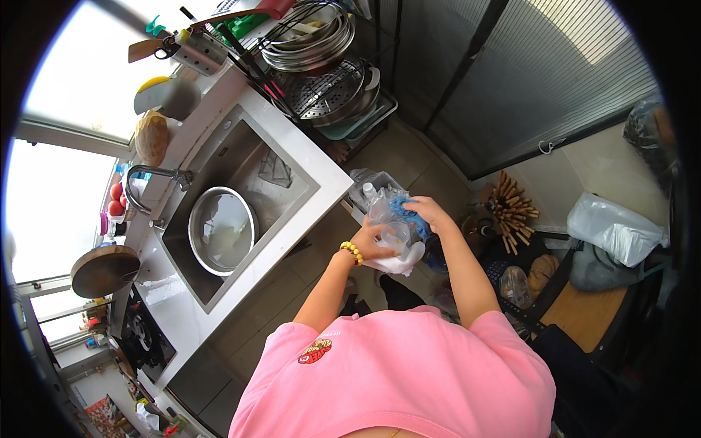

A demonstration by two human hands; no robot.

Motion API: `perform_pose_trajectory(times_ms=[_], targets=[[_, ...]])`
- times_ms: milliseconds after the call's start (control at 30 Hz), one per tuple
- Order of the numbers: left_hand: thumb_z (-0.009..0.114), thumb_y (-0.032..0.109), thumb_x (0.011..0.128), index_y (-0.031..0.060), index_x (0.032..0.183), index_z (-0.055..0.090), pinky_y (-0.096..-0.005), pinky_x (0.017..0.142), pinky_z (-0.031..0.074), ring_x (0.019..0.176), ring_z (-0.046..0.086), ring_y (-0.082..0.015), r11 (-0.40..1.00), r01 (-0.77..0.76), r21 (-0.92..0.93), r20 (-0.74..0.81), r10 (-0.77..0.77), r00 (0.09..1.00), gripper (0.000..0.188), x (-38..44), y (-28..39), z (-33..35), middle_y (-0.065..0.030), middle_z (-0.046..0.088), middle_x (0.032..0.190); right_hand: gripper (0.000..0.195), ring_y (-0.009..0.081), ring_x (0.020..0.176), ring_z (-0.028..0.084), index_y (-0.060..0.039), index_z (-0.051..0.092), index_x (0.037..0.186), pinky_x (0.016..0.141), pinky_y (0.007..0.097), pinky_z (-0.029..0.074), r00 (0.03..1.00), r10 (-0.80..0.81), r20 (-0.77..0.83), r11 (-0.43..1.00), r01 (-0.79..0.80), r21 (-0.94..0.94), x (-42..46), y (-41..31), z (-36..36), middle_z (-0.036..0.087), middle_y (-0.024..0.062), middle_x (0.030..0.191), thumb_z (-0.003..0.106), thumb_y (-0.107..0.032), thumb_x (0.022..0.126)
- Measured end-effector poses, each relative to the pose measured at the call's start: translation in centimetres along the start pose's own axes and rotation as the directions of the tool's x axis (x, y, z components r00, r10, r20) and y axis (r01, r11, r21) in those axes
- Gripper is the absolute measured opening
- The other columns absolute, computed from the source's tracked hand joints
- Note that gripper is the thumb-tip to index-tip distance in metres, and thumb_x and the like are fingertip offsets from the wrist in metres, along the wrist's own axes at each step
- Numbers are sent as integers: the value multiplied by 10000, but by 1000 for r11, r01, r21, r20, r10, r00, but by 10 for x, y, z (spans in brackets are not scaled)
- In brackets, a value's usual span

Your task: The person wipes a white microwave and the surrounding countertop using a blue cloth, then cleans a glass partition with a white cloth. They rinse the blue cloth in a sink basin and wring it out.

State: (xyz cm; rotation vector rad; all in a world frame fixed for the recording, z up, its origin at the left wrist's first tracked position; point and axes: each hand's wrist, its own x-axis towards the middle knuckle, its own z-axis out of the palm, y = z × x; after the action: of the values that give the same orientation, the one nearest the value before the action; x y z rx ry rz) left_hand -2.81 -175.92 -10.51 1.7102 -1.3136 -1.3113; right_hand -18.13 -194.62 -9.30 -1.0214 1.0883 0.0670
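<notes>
My left hand [371,244], with a beaded bracelet [352,253] at its wrist, grips a clear plastic cup [395,234]. Crumpled blue material [408,212], perhaps a cloth or bag, is held in my right hand [430,211], close beside the cup. A pale plastic bag [398,264] lies just under the left fingers; whether that hand also holds it is unclear. Beyond both hands, clear plastic wrapping and a translucent bottle with a white cap [369,190] fill a spot by the counter corner, partly hidden.
To the left, a counter [323,169] holds a sink [276,205] with a steel basin of cloudy water [223,230] under a faucet [156,172]. A rack of steel bowls and steamers [323,87] stands ahead. Rightward are clothespins [512,211], a white bag [616,227] and a ribbed glass door [553,82].
</notes>
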Motion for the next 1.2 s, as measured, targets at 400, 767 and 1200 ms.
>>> perform_pose_trajectory(times_ms=[400, 767, 1200], targets=[[845, 464, 580, 216, 1105, 673, -385, 962, 492, 999, 628, -372, 995, 55, 85, 98, -63, 993, 605, 18, -13, 18, -290, 208, 1480, 261, 145, 694, 618, 5, 657, 1040, 533, 274, 490, 998, -45, -48, 991, 51, 122, -14, -16, -20, 670, 71, 878, 676, -171, 849], [837, 489, 567, 210, 1086, 677, -405, 1053, 419, 1182, 534, -450, 964, -63, 257, 122, 32, 992, 611, 34, -40, 39, -263, 157, 1522, 200, 134, 779, 635, -27, 693, 983, 547, 291, 508, 957, 236, 168, 967, -248, 57, 30, 5, -20, 691, 62, 910, 648, -194, 881], [855, 386, 597, 178, 1064, 681, -392, 920, 513, 993, 627, -356, 996, -81, 36, -40, 82, 996, 541, -27, -8, 11, -177, 213, 1516, 358, 299, 1007, 606, -5, 686, 1030, 861, 371, 478, 746, -566, -350, 740, 273, -614, -18, 4, 11, 598, 140, 1091, 715, -235, 757]])
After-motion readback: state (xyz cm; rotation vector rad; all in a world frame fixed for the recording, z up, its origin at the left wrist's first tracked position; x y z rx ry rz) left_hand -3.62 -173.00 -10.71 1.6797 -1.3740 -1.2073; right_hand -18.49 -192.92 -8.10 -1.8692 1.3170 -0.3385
